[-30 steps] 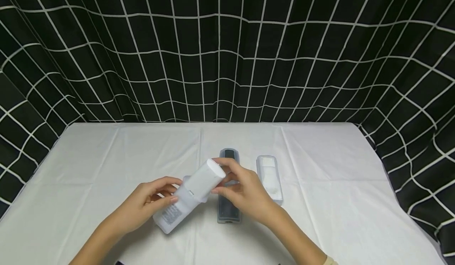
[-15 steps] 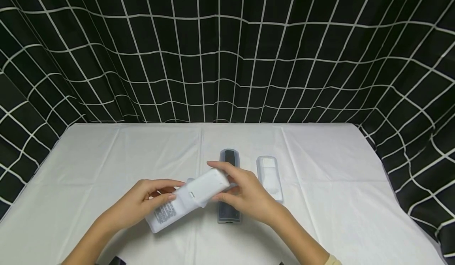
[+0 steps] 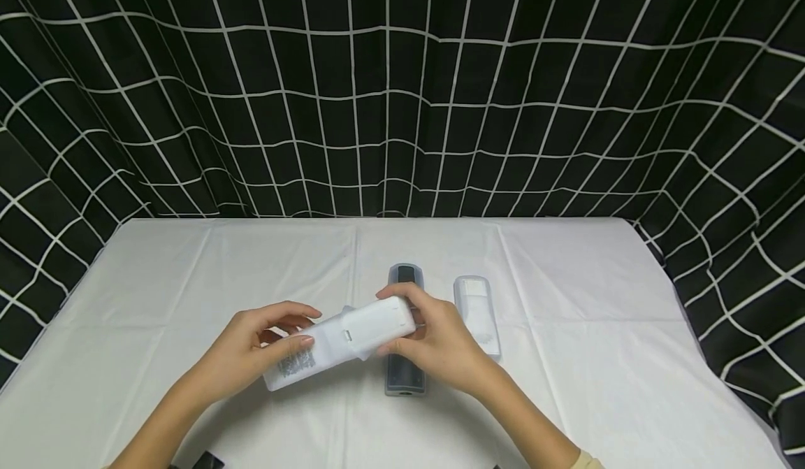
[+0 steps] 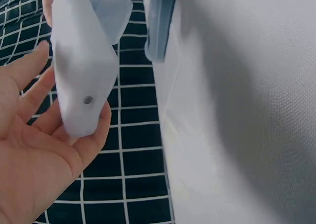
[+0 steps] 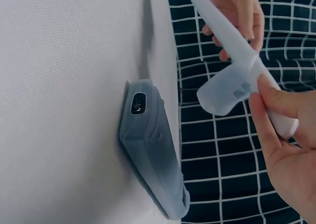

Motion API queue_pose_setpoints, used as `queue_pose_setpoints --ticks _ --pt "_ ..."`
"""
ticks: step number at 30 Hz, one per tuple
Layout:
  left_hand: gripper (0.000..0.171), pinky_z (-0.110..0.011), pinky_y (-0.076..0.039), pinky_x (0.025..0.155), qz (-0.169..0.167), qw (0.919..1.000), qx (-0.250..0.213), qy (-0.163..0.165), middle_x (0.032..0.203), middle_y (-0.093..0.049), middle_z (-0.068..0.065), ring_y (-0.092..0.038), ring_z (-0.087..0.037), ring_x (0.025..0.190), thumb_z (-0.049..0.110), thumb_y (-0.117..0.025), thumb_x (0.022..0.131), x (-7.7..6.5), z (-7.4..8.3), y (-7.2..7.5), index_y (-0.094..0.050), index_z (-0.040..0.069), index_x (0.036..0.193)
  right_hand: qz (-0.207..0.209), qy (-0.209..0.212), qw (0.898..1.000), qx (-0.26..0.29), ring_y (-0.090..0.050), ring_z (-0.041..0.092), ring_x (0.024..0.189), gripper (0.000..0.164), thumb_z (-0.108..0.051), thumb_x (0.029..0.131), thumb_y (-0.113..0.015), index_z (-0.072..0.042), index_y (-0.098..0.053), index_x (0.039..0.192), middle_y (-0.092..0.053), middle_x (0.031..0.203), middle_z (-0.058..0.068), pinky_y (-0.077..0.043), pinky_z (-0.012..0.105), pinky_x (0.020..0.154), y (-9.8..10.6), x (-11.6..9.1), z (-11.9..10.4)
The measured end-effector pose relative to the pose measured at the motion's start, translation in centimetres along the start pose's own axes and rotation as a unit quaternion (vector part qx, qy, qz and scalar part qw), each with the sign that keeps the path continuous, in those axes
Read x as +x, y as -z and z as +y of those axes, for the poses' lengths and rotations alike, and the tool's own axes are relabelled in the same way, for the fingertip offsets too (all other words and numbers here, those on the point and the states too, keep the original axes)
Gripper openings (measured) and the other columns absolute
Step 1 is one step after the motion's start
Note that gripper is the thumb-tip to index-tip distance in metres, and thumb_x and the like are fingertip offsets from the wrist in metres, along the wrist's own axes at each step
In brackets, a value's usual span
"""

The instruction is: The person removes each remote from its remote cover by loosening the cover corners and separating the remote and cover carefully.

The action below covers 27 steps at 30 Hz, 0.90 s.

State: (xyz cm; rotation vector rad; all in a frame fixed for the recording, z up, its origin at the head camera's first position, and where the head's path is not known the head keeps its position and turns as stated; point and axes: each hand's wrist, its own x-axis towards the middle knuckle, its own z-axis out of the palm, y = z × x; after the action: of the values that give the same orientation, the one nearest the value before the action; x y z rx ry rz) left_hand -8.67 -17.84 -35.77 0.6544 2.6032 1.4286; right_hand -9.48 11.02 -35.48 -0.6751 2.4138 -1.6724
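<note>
A white remote control is held over the table, turned so its lower left end points toward the left hand. A translucent silicone sleeve covers its left part, while the right part is bare. The sleeve's loose flap hangs folded away from the remote. My left hand holds the sleeved end, thumb on top and fingers underneath. With thumb and fingers, my right hand grips the bare end. In the left wrist view, the sleeve's end has a small round hole.
Beneath my right hand lies a dark remote in a translucent sleeve. To its right is a white remote, also sleeved. A white cloth covers the table, and a black gridded curtain hangs behind it.
Both hands have turned the white remote from a steep slant to a flatter one, its bare end shifting right and slightly down. The two remotes on the table have not moved.
</note>
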Motion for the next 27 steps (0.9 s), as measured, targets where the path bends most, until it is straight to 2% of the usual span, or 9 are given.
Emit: queue_pose_setpoints --ticks 6,11,15,21,27 --pt "0.040 -0.026 -0.054 0.081 0.026 0.9969 0.074 -0.009 0.115 -0.068 0.014 -0.062 -0.008 0.099 0.036 -0.081 0.084 -0.6 0.0 -0.1 -0.068 0.024 0.120 0.026 -0.002 1.000 0.016 -0.069 0.023 0.091 0.059 0.005 0.076 -0.083 -0.007 -0.056 0.128 -0.065 0.118 0.017 -0.062 0.028 0.077 0.0 -0.1 0.1" --pt "0.056 -0.027 -0.053 0.081 0.041 0.9911 0.125 -0.014 0.119 -0.065 0.011 -0.059 -0.007 0.097 0.038 -0.086 0.078 -1.1 -0.1 -0.2 -0.064 0.023 0.127 0.047 0.000 0.998 0.030 -0.069 0.026 0.091 0.062 0.006 0.075 -0.083 -0.004 -0.056 0.129 -0.063 0.119 0.019 -0.062 0.029 0.076 0.0 -0.1 0.2" --pt "0.063 -0.026 -0.055 0.076 0.053 0.9925 0.110 -0.007 0.119 -0.065 0.005 -0.058 -0.009 0.093 0.038 -0.087 0.076 -1.1 -0.4 -0.4 -0.062 0.017 0.130 0.064 -0.004 0.997 0.039 -0.069 0.027 0.090 0.063 0.006 0.072 -0.085 -0.006 -0.057 0.128 -0.064 0.118 0.020 -0.062 0.030 0.075 -0.2 0.0 0.4" --pt "0.064 -0.027 -0.060 0.073 0.083 0.9958 0.035 -0.015 0.120 -0.066 0.001 -0.060 -0.009 0.095 0.024 -0.090 0.074 -0.9 -1.1 -0.5 -0.062 0.012 0.129 0.077 -0.023 0.995 0.058 -0.070 0.028 0.092 0.065 0.005 0.072 -0.085 -0.010 -0.057 0.128 -0.066 0.117 0.020 -0.062 0.030 0.075 -0.2 -0.1 0.7" --pt "0.057 -0.025 -0.061 0.073 0.101 0.9939 0.027 -0.035 0.113 -0.067 0.001 -0.062 -0.008 0.090 0.019 -0.090 0.073 -0.7 -1.1 -0.4 -0.066 0.011 0.124 0.076 -0.017 0.995 0.061 -0.070 0.028 0.092 0.064 0.005 0.072 -0.086 -0.009 -0.057 0.128 -0.064 0.119 0.020 -0.063 0.030 0.075 0.0 -0.1 0.7"
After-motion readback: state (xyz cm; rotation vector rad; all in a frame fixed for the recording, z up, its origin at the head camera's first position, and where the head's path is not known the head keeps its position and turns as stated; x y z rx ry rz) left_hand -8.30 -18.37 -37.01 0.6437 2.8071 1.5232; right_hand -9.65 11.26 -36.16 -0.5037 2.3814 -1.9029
